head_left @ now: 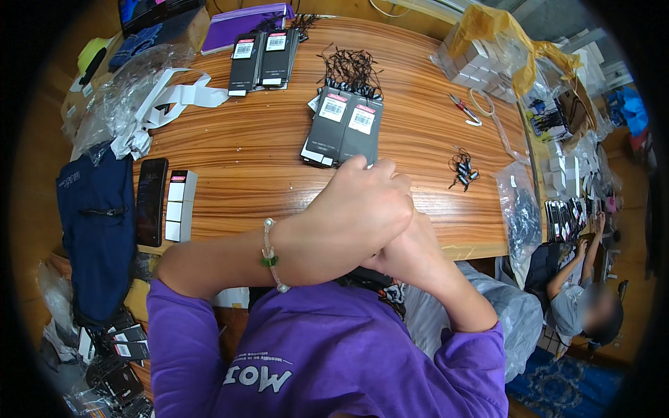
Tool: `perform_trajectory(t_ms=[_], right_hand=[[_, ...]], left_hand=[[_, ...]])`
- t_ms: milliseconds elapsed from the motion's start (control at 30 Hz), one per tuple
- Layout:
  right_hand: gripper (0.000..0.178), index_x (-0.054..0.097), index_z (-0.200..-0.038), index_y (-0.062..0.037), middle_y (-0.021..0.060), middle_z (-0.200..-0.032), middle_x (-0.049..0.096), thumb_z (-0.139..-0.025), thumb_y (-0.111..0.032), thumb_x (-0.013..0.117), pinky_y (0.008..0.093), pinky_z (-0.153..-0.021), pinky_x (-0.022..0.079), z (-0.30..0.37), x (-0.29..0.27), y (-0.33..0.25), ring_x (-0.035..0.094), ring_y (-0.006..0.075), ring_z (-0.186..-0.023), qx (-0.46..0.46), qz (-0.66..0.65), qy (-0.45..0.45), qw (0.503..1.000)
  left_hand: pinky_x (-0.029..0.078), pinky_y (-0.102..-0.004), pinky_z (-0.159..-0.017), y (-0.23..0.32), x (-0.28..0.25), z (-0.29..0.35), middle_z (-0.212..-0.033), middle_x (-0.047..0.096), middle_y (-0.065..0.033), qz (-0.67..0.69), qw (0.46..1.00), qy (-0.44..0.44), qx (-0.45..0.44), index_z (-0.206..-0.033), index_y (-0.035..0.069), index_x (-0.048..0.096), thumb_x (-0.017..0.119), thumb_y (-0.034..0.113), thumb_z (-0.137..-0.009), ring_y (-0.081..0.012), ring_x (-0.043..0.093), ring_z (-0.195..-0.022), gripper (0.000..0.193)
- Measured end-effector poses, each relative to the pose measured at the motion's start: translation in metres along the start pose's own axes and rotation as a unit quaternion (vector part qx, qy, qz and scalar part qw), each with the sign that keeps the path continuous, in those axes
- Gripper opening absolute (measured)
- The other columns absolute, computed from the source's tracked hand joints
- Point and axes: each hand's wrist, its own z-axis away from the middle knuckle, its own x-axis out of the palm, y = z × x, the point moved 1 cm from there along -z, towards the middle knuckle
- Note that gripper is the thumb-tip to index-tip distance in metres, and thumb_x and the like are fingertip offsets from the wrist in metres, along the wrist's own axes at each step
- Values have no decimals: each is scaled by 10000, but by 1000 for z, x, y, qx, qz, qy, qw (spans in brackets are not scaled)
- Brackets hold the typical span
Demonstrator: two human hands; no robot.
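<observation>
My left hand [362, 198], a beaded bracelet on its wrist, lies across my right hand [411, 247] above the near middle of the table. The left fingers are curled closed; whatever they hold, if anything, is hidden. The right fingers are covered by the left hand. Just beyond my knuckles lie two stacks of dark grey hang tags [326, 129] side by side, with white barcode labels. Their black strings [350, 72] spread in a tangle at the far end. More stacked grey tags [279, 63] lie farther back on the left.
On the wooden table [230, 146] are a phone [151, 202], a label strip stack [180, 205], white paper strips [185, 97], red-handled snippers [465, 109] and loose black string fasteners [463, 171]. Plastic-wrapped white boxes [481, 66] stand back right. A co-worker [582, 306] sits at right.
</observation>
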Motion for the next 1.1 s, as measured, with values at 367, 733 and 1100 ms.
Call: perform_trajectory(t_ms=[367, 733, 1100], right_hand=[[456, 561, -972, -3, 208, -937, 539, -579, -183, 706, 417, -635, 487, -1, 4, 0, 527, 357, -872, 3, -16, 28, 999], [420, 569, -946, -9, 190, -895, 565, -626, -260, 675, 403, -641, 478, -1, 4, -2, 533, 339, -896, -48, 47, 42, 997], [577, 455, -1131, -57, 165, -1061, 458, -621, -193, 690, 389, -692, 504, -4, -9, -2, 467, 327, -979, -112, 81, 47, 989]], left_hand=[[399, -296, -671, 10, -12, -16, -826, 533, -66, -131, 980, -149, -12, -881, 11, 601, 623, 155, -651, -192, 509, -829, 272], [349, -280, -840, -30, 24, -5, -898, 472, -76, 536, 828, -96, -135, -857, 19, 608, 536, 191, -824, -179, 447, -922, 189], [327, -248, -839, -58, 42, 22, -949, 437, -36, 614, 739, -72, -267, -827, 20, 618, 575, 232, -830, -117, 428, -942, 215]])
